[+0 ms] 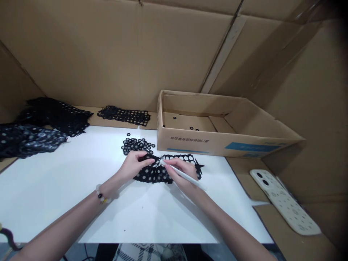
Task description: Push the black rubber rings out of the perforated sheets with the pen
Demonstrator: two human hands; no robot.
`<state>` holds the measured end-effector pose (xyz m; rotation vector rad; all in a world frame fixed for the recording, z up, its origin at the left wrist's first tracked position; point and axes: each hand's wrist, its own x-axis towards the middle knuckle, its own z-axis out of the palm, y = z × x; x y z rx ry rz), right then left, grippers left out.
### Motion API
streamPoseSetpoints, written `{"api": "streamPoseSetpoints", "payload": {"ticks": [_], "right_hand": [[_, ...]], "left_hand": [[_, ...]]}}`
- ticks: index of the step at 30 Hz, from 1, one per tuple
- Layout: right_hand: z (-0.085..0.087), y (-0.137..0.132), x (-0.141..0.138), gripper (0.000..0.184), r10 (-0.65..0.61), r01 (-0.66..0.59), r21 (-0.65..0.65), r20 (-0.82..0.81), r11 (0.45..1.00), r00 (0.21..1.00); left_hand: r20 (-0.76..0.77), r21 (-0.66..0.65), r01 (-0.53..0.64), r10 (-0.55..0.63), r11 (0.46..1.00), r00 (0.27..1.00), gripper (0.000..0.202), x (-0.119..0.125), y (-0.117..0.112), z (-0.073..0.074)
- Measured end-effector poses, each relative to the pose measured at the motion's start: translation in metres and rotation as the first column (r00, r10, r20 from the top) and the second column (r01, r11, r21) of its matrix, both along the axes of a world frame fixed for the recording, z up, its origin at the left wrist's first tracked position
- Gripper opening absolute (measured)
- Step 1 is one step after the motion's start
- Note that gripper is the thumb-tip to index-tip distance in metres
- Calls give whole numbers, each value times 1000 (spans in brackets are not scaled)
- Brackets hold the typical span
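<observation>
A black perforated rubber sheet with rows of round holes and discs lies bunched between my hands. My left hand pinches its upper left part between thumb and fingers. In my right hand is a white pen-like tool, its tip against the sheet close to my left thumb. Just behind my left hand sits a pile of small black rings on the white surface.
An open cardboard box at the back right has a few black rings in it. Another perforated sheet lies at the back. Black sheets are heaped at the left. A phone in a pale case lies at the right. Cardboard walls surround the table.
</observation>
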<state>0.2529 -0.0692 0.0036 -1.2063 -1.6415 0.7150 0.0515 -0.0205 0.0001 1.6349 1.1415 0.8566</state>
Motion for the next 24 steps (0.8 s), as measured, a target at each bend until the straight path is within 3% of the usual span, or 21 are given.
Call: {"api": "streamPoseSetpoints", "payload": {"ticks": [7, 18, 24], "right_hand": [[-4, -1, -5, 14, -19, 17, 54, 38, 998, 999], [0, -5, -13, 16, -51, 54, -74, 32, 996, 998], [0, -8, -15, 16, -49, 52, -119, 24, 992, 999]], "left_hand": [[-31, 83, 22, -19, 996, 999, 25, -4, 4, -5], [-101, 163, 64, -47, 985, 994, 23, 0, 6, -6], [45, 51, 141, -144, 989, 989, 31, -3, 8, -7]]}}
